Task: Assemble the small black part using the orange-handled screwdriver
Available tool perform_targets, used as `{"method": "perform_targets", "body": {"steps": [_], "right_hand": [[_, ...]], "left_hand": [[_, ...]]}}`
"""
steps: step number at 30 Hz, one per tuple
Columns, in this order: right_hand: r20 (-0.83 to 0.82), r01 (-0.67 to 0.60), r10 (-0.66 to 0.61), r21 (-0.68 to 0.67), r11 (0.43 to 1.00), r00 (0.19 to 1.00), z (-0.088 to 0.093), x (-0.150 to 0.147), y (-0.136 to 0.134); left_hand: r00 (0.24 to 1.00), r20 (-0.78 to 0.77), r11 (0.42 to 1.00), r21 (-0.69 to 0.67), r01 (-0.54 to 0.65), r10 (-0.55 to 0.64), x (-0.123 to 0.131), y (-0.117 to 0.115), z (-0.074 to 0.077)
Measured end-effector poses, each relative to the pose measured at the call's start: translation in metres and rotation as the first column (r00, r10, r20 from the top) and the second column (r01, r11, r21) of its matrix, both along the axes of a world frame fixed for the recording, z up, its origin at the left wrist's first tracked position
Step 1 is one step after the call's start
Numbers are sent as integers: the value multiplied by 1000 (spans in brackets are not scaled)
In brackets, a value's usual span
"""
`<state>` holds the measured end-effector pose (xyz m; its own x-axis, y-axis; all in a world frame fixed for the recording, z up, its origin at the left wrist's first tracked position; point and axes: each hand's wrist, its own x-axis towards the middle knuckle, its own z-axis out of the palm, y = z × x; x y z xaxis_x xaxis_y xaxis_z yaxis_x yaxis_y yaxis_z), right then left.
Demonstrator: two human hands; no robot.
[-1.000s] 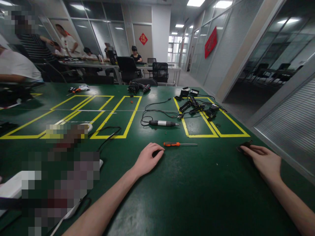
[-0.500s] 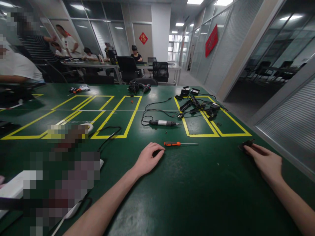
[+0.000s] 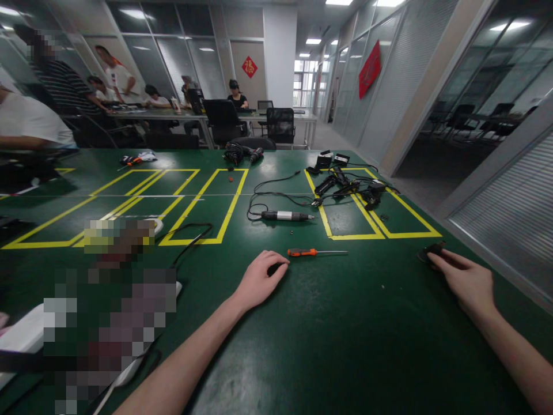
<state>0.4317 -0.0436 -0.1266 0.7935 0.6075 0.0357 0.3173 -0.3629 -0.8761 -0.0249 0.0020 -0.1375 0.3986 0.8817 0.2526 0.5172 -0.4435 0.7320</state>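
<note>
My left hand (image 3: 262, 279) rests on the green table with its fingers curled and thumb drawn in. A dark gap shows inside the curl; whether it holds anything is hidden. Just beyond its fingertips lies an orange-and-grey screwdriver (image 3: 302, 252), its shaft pointing right. At the right, my right hand (image 3: 469, 279) pinches a small black part (image 3: 432, 252) between thumb and fingers, low over the table near its right edge. Farther back, a corded electric screwdriver (image 3: 285, 216), black and silver, lies on its side with its cable looping behind it.
Black parts and cables (image 3: 345, 184) are heaped at the back right, across yellow tape lines (image 3: 356, 237). A power drill (image 3: 256, 154) lies near the far edge. White and blurred items with cords (image 3: 125, 374) occupy the left front. People work at a table beyond.
Both hands stay nearly where they were; the small black part is still in my right hand. At the back left, a person in a striped shirt has lowered an arm toward the far table.
</note>
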Motion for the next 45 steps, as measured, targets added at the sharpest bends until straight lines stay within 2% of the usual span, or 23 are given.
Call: {"method": "perform_targets", "body": {"steps": [5, 8, 14, 19, 21, 23, 25, 26, 29, 31, 32, 35, 38, 40, 42, 44, 45], "right_hand": [[-85, -65, 83, 194, 979, 993, -13, 9, 4], [-82, -66, 81, 167, 984, 993, -17, 15, 4], [6, -53, 53, 6, 999, 999, -6, 7, 4], [-46, -143, 152, 168, 975, 987, -12, 16, 9], [-62, -180, 189, 127, 975, 980, -13, 16, 4], [-75, -282, 287, 71, 957, 955, -11, 8, -7], [-101, -471, 475, 65, 880, 874, -9, -14, -23], [-113, -566, 569, 65, 822, 814, -8, -29, -31], [-186, -809, 802, 57, 585, 568, -6, -90, -49], [-211, -897, 886, 76, 436, 413, -6, -133, -52], [-211, -920, 912, 97, 379, 353, -6, -152, -50], [-236, -936, 941, 199, 290, 242, -10, -195, -36], [-273, -929, 943, 260, 264, 192, -9, -211, -20], [-182, -960, 968, 188, 209, 175, -3, -206, -10], [31, -994, 994, -16, 110, 110, 9, -194, 2], [164, -981, 985, -176, 82, 53, 22, -178, 17], [225, -975, 971, -184, 125, 82, 26, -171, 26]], "left_hand": [[1000, -2, 1000, 6, 3, -3, 0, 0, 0], [1000, 3, 1000, 7, 0, 0, 0, 0, 0], [1000, 7, 1000, 1, 3, -3, -1, 0, -2], [1000, 2, 1000, -3, 4, -4, 0, 1, -1], [1000, 2, 1000, -4, 3, -3, 0, 1, -1], [1000, 1, 1000, -6, 0, 0, 0, 1, 0], [1000, -4, 1000, -4, 1, -1, -1, 0, 2], [1000, -12, 1000, 0, 7, -7, 0, -2, 3], [996, -43, 996, 24, 82, -81, 4, -11, 9], [985, -33, 985, 25, 171, -170, 10, -20, 14], [974, -11, 974, 15, 224, -224, 14, -25, 15], [924, 54, 925, -27, 380, -378, 22, -37, 18], [921, 93, 916, -101, 387, -379, 24, -41, 18], [920, 102, 909, -144, 391, -379, 24, -39, 18], [918, 100, 902, -176, 395, -383, 23, -38, 18], [926, 82, 906, -190, 377, -368, 24, -38, 18], [933, 68, 913, -193, 360, -354, 24, -38, 17]]}}
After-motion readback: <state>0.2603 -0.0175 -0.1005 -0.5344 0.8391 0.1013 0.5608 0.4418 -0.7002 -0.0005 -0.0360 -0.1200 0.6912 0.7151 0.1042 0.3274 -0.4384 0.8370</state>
